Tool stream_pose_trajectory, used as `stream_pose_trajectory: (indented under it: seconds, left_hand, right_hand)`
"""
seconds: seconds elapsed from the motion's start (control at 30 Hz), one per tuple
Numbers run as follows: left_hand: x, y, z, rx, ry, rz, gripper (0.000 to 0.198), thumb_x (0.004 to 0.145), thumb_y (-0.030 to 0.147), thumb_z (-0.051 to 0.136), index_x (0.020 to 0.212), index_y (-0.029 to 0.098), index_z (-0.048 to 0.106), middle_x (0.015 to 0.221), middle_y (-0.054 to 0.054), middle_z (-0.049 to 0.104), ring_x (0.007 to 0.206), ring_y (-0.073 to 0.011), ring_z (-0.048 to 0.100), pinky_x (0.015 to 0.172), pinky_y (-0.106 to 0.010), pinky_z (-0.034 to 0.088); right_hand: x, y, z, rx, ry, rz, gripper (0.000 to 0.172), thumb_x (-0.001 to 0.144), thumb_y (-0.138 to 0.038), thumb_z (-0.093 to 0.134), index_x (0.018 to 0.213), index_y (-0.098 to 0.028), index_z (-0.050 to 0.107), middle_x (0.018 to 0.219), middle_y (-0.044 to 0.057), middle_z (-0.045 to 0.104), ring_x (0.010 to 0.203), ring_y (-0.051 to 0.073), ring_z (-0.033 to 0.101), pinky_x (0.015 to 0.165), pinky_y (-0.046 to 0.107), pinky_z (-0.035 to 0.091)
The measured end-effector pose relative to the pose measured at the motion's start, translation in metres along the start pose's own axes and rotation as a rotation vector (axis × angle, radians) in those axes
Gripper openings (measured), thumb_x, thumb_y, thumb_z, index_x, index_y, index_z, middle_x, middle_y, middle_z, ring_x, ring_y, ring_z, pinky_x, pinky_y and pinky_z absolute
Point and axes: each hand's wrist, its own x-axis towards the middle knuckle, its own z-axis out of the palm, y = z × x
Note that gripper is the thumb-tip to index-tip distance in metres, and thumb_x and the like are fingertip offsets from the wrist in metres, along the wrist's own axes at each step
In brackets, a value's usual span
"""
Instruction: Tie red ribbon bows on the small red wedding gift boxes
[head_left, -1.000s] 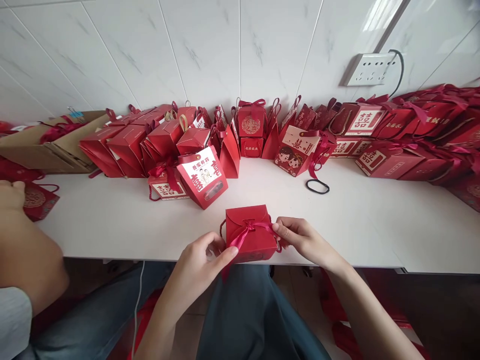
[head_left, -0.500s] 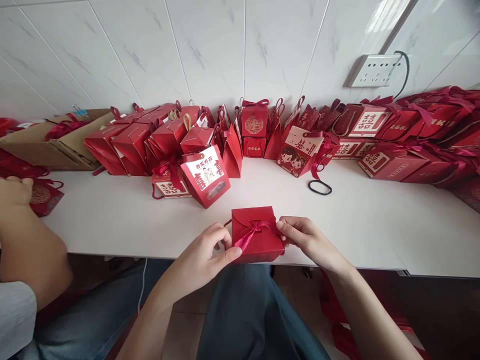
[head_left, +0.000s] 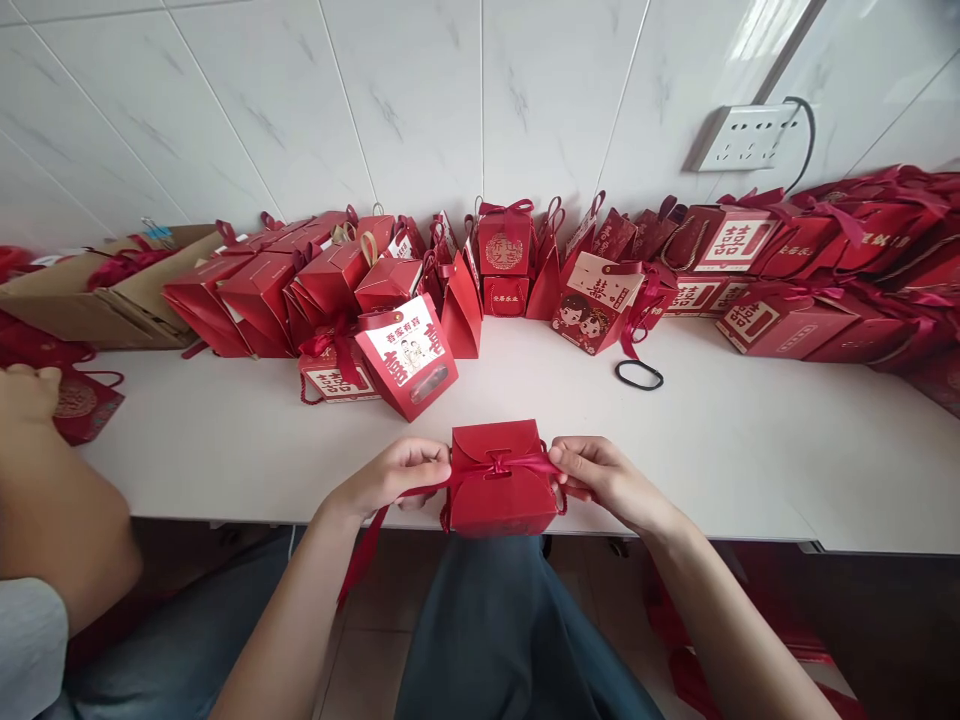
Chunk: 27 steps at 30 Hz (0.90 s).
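A red gift box (head_left: 495,510) sits at the table's front edge, between my hands. Its flaps are closed, and a crimson ribbon (head_left: 525,463) crosses the top with a knot at the middle slot. My left hand (head_left: 401,474) pinches one end of the ribbon at the box's left, and a loose tail hangs below the table edge. On the other side, my right hand (head_left: 596,475) pinches the opposite end close to the box. The ribbon looks taut between the two hands. Twisted red cord shows at both sides of the box.
Many red gift boxes (head_left: 255,300) line the wall. Nearer stand a white-fronted red box (head_left: 411,355) and one with cartoon figures (head_left: 589,310). A black hair tie (head_left: 639,375) lies on the white table (head_left: 720,450). Another person's arm (head_left: 60,500) is at left, near a cardboard box (head_left: 97,315).
My left hand has moved left, drawing the ribbon end out from the top of the box. The ribbon now stretches straight across, and the box has turned slightly.
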Motion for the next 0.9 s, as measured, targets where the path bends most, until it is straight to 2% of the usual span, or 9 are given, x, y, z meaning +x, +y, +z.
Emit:
stream_pose_trajectory:
  seconds: [0.17,0.27,0.43,0.57,0.7,0.8,0.9]
  left_hand:
    - [0.007,-0.015,0.001,0.013,0.02,0.026,0.058,0.065,0.068,0.063,0.048,0.017,0.04,0.045,0.004,0.034,0.041,-0.0056,0.027,0.039,-0.021,0.017]
    - [0.008,-0.019,0.003,0.016,0.038,0.044,0.06,0.063,0.071,0.063,0.047,0.017,0.041,0.046,0.003,0.038,0.042,-0.0061,0.027,0.041,-0.022,0.017]
    - [0.009,-0.024,0.004,0.004,0.05,0.075,0.059,0.062,0.071,0.063,0.047,0.017,0.044,0.048,0.001,0.045,0.045,-0.0084,0.034,0.045,-0.023,0.025]
    - [0.009,-0.024,0.004,-0.03,0.031,0.09,0.06,0.064,0.07,0.063,0.045,0.017,0.042,0.047,0.002,0.043,0.044,-0.0083,0.034,0.044,-0.023,0.025]
    - [0.01,-0.024,0.005,-0.047,0.026,0.102,0.059,0.065,0.068,0.065,0.045,0.016,0.044,0.048,0.001,0.044,0.045,-0.0086,0.036,0.044,-0.023,0.025]
    - [0.009,-0.028,0.008,-0.068,0.062,0.109,0.059,0.066,0.068,0.063,0.047,0.017,0.041,0.044,0.003,0.039,0.041,-0.0071,0.033,0.041,-0.022,0.024]
    - [0.005,-0.031,0.013,-0.1,0.085,0.094,0.057,0.069,0.069,0.059,0.051,0.019,0.039,0.039,0.006,0.034,0.034,-0.0059,0.029,0.037,-0.021,0.024]
  right_hand:
    - [0.003,0.008,-0.005,0.0,-0.035,0.001,0.046,0.083,-0.055,0.057,0.06,-0.017,0.047,0.05,-0.004,0.043,0.046,0.006,0.026,0.048,0.024,0.02]
    - [0.002,0.008,-0.007,0.016,-0.027,0.005,0.046,0.082,-0.054,0.06,0.057,-0.017,0.046,0.047,-0.006,0.038,0.045,0.006,0.021,0.047,0.025,0.017]
    - [-0.001,0.008,-0.009,0.035,-0.03,-0.036,0.046,0.08,-0.051,0.063,0.054,-0.016,0.048,0.051,-0.005,0.035,0.047,0.006,0.021,0.048,0.025,0.016]
    - [-0.001,0.012,-0.013,0.003,-0.051,-0.057,0.045,0.082,-0.05,0.062,0.055,-0.015,0.052,0.051,-0.005,0.034,0.049,0.007,0.022,0.049,0.025,0.016]
    - [0.001,0.015,-0.016,0.005,-0.065,-0.038,0.045,0.082,-0.051,0.062,0.055,-0.015,0.053,0.051,-0.004,0.037,0.05,0.008,0.027,0.05,0.025,0.02]
    - [-0.002,0.009,-0.016,-0.035,-0.099,-0.029,0.044,0.085,-0.05,0.058,0.058,-0.015,0.056,0.055,-0.002,0.042,0.053,0.009,0.033,0.053,0.026,0.027]
    - [-0.012,-0.008,-0.015,-0.081,-0.136,-0.12,0.038,0.089,-0.044,0.054,0.064,-0.017,0.06,0.066,0.001,0.049,0.061,0.013,0.044,0.061,0.028,0.037]
